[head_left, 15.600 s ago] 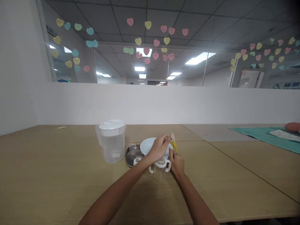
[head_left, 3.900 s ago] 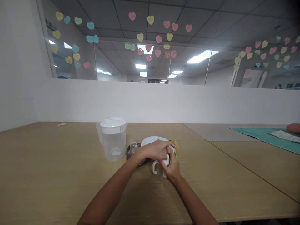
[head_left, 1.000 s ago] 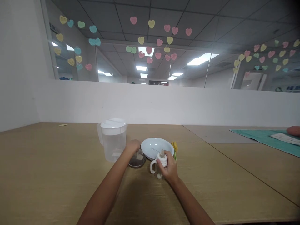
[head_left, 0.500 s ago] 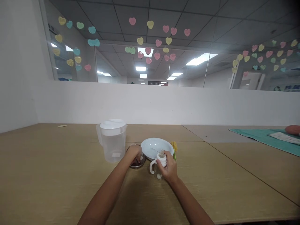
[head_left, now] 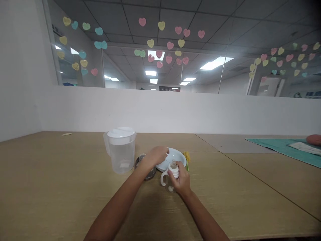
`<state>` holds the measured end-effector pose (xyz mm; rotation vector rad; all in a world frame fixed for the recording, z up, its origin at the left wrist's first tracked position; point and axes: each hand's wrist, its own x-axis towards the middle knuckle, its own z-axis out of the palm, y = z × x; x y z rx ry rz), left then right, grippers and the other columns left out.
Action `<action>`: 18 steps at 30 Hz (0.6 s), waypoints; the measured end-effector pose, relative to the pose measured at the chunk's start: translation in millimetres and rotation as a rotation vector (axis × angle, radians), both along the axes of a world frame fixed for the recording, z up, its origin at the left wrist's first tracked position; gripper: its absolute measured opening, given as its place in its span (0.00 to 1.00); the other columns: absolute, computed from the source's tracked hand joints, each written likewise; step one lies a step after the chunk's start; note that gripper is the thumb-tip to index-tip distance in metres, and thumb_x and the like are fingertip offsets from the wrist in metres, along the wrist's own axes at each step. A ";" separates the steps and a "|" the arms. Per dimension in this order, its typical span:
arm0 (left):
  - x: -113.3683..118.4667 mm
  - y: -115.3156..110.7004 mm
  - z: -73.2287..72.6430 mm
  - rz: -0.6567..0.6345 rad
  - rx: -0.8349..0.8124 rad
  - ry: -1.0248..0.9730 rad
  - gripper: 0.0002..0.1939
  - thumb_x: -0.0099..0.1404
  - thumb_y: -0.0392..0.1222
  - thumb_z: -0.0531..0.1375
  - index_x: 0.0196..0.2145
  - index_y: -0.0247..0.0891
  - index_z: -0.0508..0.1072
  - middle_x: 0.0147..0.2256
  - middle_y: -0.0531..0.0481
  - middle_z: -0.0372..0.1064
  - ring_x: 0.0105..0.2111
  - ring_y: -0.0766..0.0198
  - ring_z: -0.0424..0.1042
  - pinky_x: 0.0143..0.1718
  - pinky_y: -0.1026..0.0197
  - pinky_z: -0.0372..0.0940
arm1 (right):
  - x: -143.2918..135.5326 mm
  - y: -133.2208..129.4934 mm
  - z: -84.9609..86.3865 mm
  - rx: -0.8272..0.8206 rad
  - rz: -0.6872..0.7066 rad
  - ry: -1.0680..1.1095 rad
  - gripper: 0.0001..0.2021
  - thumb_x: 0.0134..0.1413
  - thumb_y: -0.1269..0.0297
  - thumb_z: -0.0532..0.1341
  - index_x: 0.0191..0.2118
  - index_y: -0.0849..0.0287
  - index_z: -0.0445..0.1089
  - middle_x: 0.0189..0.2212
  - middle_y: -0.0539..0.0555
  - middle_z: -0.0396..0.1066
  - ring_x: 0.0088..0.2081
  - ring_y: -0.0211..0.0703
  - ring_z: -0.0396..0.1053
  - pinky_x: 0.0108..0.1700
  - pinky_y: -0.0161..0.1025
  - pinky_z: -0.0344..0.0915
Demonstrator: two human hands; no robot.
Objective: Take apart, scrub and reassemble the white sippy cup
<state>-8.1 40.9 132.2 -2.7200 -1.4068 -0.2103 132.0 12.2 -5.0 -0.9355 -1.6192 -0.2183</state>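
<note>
My right hand [head_left: 182, 178] is wrapped around a baby bottle [head_left: 173, 172] with a clear nipple, a white ribbed collar and a white side handle. The bottle stands upright near the front of a white bowl [head_left: 182, 156]. Over the bowl's left side is my left hand [head_left: 158, 155], its fingers curled and pinched together; whatever they may hold is too small to make out. Below that wrist lies a round dark metal dish [head_left: 151, 174], partly covered by my forearm, with a small clear piece [head_left: 142, 156] at its back edge.
A clear pitcher [head_left: 122, 159] with a white lid stands left of the dish. Yellow flowers [head_left: 187, 156] on green stems lie just right of the bowl. Far right, a teal cloth [head_left: 278, 145] bears a paper and a reddish object [head_left: 314, 140]. A wall rises behind the table.
My left hand has lifted out of the metal dish and moved right and away from me, over the bowl. My right hand stays on the bottle in nearly the same place.
</note>
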 end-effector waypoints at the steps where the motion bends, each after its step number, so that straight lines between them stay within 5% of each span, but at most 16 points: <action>1: 3.9 2.6 -6.9 -0.073 -0.004 -0.015 0.16 0.65 0.36 0.50 0.48 0.38 0.70 0.49 0.43 0.69 0.49 0.58 0.68 0.49 0.59 0.62 | 0.0 -0.4 0.2 -0.006 0.003 0.000 0.14 0.54 0.58 0.55 0.44 0.60 0.61 0.34 0.55 0.67 0.35 0.47 0.68 0.37 0.43 0.66; 8: 7.7 29.7 -47.1 -0.209 -0.250 0.057 0.11 0.62 0.36 0.53 0.38 0.36 0.74 0.40 0.47 0.75 0.37 0.62 0.73 0.37 0.64 0.66 | -0.3 -2.5 2.6 0.001 0.039 0.003 0.13 0.54 0.59 0.55 0.43 0.59 0.62 0.34 0.54 0.67 0.35 0.45 0.67 0.36 0.41 0.66; 14: 5.9 30.8 -47.6 -0.165 -0.247 0.073 0.11 0.62 0.38 0.53 0.36 0.37 0.75 0.38 0.48 0.75 0.35 0.63 0.73 0.36 0.66 0.65 | -0.7 -3.0 4.3 -0.008 0.037 0.004 0.13 0.54 0.58 0.55 0.43 0.59 0.61 0.34 0.55 0.67 0.35 0.45 0.68 0.36 0.42 0.65; 18: 1.4 34.8 -43.9 0.000 -0.092 0.012 0.15 0.62 0.42 0.54 0.45 0.38 0.72 0.45 0.44 0.72 0.45 0.57 0.70 0.46 0.59 0.64 | -1.0 -2.6 3.9 -0.001 0.024 0.002 0.13 0.54 0.58 0.55 0.43 0.60 0.61 0.34 0.55 0.67 0.35 0.45 0.68 0.37 0.42 0.65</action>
